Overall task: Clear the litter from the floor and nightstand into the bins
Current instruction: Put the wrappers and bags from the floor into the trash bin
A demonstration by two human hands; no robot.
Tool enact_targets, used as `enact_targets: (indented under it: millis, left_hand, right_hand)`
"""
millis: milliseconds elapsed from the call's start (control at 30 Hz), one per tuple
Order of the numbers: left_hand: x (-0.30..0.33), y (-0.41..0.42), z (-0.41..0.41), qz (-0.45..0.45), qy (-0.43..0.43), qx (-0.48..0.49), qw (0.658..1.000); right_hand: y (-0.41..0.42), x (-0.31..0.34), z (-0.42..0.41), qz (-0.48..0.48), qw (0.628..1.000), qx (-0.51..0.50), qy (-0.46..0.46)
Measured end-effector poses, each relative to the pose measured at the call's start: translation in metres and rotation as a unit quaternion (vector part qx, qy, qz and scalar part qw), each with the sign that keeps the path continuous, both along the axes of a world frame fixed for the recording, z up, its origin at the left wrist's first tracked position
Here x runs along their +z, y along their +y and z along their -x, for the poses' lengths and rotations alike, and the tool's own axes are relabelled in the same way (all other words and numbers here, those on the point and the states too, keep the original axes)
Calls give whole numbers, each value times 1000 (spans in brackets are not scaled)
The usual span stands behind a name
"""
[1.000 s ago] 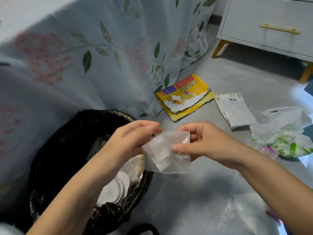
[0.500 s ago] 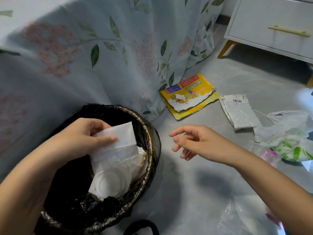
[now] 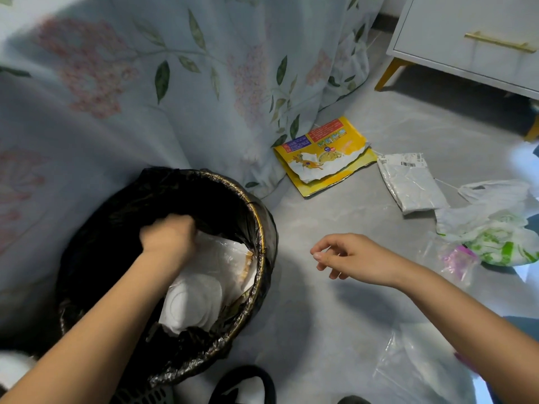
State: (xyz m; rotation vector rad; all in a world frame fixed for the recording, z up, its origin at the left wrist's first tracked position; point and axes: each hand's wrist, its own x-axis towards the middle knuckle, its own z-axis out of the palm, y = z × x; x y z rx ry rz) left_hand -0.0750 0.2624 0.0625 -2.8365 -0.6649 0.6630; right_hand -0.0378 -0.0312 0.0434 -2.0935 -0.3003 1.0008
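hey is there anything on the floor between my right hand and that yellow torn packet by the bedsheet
Nothing visible. Bare grey floor lies between the empty right hand and the yellow packet. The grey parcel bag lies off to the packet's right, outside that path.

We see our left hand (image 3: 169, 237) pushed down inside the black-lined bin (image 3: 264, 228), fingers curled, blurred, against white litter (image 3: 201, 298). Our right hand (image 3: 350, 256) hovers empty and loosely spread above the grey floor (image 3: 335, 330). A torn yellow packet (image 3: 323, 153), a white mailer (image 3: 411, 182) and plastic bags (image 3: 490, 220) lie farther right, near the nightstand (image 3: 466, 39).
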Motion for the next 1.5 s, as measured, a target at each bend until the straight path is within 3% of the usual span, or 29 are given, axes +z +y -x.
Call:
enact_targets:
  millis: [200, 300, 433, 567, 633, 700, 800, 900, 1000, 1167, 1333, 1500]
  left_hand:
    - [96, -28, -4, -4, -220, -16, 975]
    - [134, -67, -12, 115, -324, -90, 935]
    - [116, -149, -26, 247, -258, -251, 900]
    - [62, -221, -17, 207, -134, -375, 894]
    - [41, -237, -10, 198, -82, -399, 891]
    - [26, -241, -3, 201, -47, -399, 893]
    - [11, -235, 1, 214, -13, -370, 904]
    - [4, -226, -2, 300, 13, -257, 919]
    - [0, -220, -5, 347, 28, -180, 920]
    - [-7, -220, -1, 326, 27, -180, 928]
    - [-12, -219, 4, 396, 14, -108, 912]
    - [-15, -221, 8, 453, -35, -8, 891]
  right_hand:
    - [-9, -13, 2, 8, 1000, -2, 0]
    - [-20, -23, 5, 8, 1000, -27, 11]
    - [-49, -46, 8, 114, 991, 14, -63]
    - [-92, -79, 9, 279, 947, -10, -160]
    - [-114, -92, 8, 322, 922, -82, -199]
    - [-134, -103, 6, 308, 903, -219, -204]
    - [-161, -119, -1, 300, 841, -431, -130]
    - [-181, -127, -7, 308, 797, -518, -38]
    - [-188, -130, -4, 309, 786, -536, -9]
    - [-179, -134, 0, 236, 833, -496, -59]
    - [-156, -123, 0, 33, 867, -497, -21]
    - [-126, -86, 3, -167, 864, -475, 33]
